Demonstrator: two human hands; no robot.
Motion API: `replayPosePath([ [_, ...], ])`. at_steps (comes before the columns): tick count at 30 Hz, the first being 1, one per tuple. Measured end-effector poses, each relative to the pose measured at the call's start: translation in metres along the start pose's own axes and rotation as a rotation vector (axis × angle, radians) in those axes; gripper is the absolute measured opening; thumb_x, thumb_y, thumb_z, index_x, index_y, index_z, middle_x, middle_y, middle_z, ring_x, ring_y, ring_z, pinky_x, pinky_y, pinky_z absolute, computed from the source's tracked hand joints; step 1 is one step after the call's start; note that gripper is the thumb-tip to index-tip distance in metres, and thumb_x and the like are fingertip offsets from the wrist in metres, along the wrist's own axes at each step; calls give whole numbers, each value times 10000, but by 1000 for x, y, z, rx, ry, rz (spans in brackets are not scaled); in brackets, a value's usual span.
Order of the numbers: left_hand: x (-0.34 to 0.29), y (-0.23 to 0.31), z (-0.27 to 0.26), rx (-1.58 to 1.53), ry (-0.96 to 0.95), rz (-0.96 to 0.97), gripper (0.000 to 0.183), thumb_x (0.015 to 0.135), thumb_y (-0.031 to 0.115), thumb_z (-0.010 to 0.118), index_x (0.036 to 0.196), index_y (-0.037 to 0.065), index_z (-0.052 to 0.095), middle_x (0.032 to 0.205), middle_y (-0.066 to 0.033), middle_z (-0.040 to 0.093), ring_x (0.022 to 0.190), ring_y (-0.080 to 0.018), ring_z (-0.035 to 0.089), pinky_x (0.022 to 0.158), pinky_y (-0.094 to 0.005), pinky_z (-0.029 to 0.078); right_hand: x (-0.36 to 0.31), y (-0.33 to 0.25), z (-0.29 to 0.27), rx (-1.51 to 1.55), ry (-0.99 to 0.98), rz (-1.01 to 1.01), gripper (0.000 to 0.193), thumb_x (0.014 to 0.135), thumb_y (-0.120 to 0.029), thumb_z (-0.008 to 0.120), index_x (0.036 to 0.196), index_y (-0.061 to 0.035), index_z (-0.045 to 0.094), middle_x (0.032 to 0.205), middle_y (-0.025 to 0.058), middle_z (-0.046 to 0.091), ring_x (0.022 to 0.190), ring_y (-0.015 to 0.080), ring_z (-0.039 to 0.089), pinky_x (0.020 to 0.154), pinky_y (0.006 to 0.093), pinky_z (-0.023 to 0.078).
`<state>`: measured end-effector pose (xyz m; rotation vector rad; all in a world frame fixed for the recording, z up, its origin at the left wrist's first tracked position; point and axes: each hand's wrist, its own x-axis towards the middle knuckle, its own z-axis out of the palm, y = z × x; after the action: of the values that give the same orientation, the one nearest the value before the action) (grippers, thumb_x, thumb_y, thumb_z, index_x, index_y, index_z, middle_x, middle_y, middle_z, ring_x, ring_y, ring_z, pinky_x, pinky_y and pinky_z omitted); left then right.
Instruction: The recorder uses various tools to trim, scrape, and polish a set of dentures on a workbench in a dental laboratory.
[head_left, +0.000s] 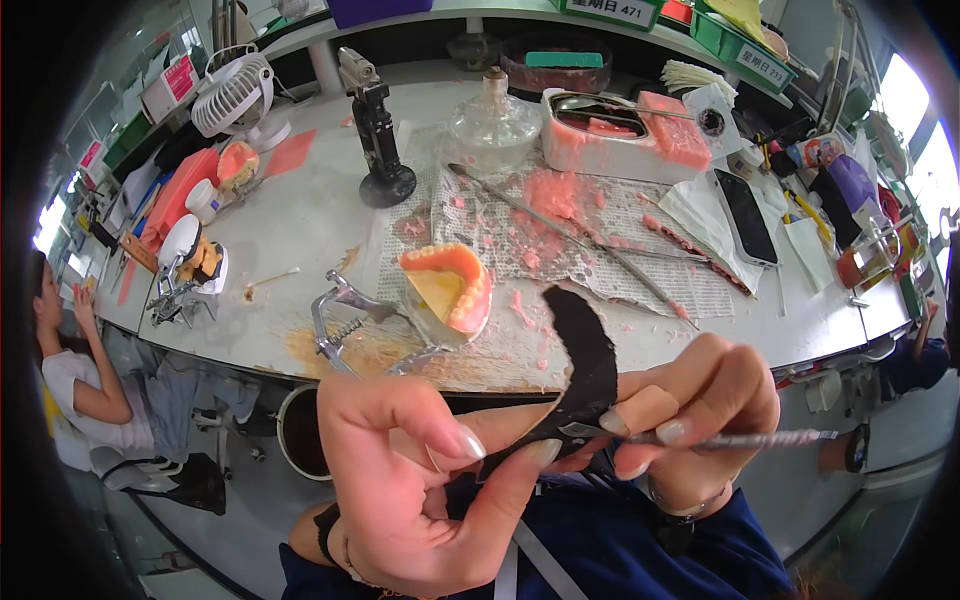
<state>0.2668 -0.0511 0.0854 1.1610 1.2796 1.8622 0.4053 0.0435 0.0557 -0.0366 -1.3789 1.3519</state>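
Left hand (395, 525) pinches black strip (582, 345), right hand (705, 405) pinches tool (770, 439); likely working strip, calls for steady grip.

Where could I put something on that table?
Try the bare patch of table left of the black torch, between the pink sheet and the cotton swab. The newspaper is crowded with tools and pink crumbs; around the phone, it's cluttered too.

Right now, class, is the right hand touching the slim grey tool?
Touching: the head view shows the right hand pinching the slim grey tool, skin pressed directly against it.
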Motion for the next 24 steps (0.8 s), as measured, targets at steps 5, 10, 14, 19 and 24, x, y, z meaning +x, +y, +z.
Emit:
replayPosePath([
  [5,11,0,-12,-99,-104,-26,497,785,-158,617,1027,43,233,922,-186,704,787,-115,608,738,-208,467,1,5,-5,-279,-203,-197,287,744,119,741,845,12,494,834,176,632,785,296,710,717,406,600],
  [10,7,2,-10,-243,-58,-183,483,813,-139,609,999,62,211,908,-203,706,788,-128,619,788,-211,466,0,4,-8,-362,-244,-240,314,768,63,752,885,3,467,812,151,622,729,264,707,638,369,599],
  [14,4,-4,-9,-117,-61,-66,499,787,-149,628,994,53,221,891,-199,709,750,-117,610,753,-193,455,0,3,-5,-314,-168,-187,342,787,19,761,917,-4,446,794,131,613,685,238,705,574,339,598],
  [19,5,-11,-17,149,-218,146,504,768,-130,666,980,45,244,802,-154,699,713,-103,597,714,-189,454,1,-2,-2,10,40,-8,298,718,134,763,786,15,498,804,188,612,774,277,714,805,492,598],
  [24,14,-15,-20,419,-308,421,491,762,-83,711,1015,9,300,802,-129,674,705,-104,591,695,-186,442,6,-3,-9,-32,-4,60,283,715,120,773,785,15,520,830,177,617,762,215,684,814,437,605],
])
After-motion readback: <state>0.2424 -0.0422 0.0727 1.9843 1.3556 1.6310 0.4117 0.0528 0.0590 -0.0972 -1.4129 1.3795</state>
